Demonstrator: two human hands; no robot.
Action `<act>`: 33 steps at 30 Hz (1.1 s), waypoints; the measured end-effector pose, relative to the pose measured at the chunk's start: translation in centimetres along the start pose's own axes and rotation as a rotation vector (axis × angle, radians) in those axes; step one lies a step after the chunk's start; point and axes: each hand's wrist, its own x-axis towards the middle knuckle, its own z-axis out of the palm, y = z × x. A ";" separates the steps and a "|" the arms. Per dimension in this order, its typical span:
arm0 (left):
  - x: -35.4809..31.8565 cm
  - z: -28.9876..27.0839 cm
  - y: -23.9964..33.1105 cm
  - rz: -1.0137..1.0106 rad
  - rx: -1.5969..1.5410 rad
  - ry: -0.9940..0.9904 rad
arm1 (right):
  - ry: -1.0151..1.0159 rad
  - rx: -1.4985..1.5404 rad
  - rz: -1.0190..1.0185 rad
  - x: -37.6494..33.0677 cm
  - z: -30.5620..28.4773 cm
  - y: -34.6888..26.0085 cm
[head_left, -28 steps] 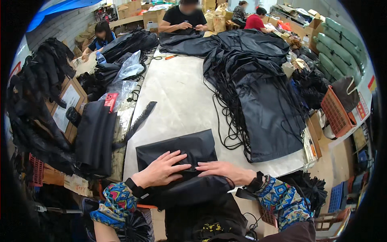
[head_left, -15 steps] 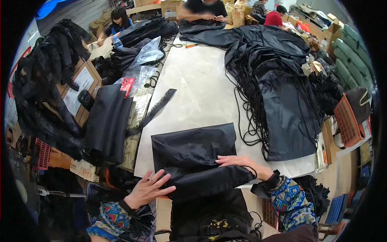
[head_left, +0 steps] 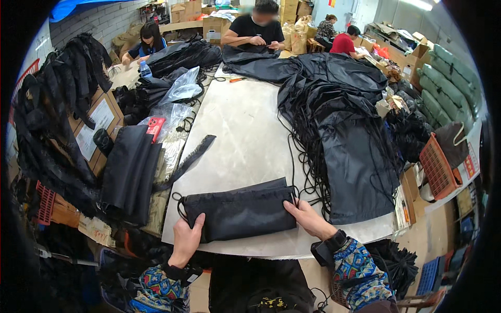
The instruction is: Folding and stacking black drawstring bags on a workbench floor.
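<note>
A black drawstring bag (head_left: 245, 216), folded over into a wide strip, lies at the near edge of the pale table. My left hand (head_left: 187, 237) grips its left end, thumb on top and fingers hidden underneath. At the right end my right hand (head_left: 310, 219) pinches the corner in the same way. Cord loops stick out at both upper corners, next to my hands. Beneath the folded strip, a flap of black cloth shows along its far side.
Black bags with trailing cords (head_left: 355, 172) are heaped along the right side of the table (head_left: 237, 130). To the left lie folded black cloth (head_left: 130, 172), a red phone (head_left: 155, 127) and a black strip (head_left: 188, 161). A co-worker (head_left: 255, 31) handles black cloth at the far end.
The bag has been folded narrower and moved a little forward on the table. My left hand, spread before, has closed on its left end; my right hand has shifted to the right corner.
</note>
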 end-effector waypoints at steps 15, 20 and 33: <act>0.8 5.8 1.7 0.492 0.814 -0.166 | 0.339 -0.372 -0.216 4.8 -0.9 3.4; 0.5 6.5 0.9 0.442 0.866 -0.115 | 0.632 -0.611 -0.333 0.6 3.8 -2.9; 9.0 4.5 3.0 0.332 0.861 -0.287 | 0.205 -1.325 -0.826 2.1 5.4 0.3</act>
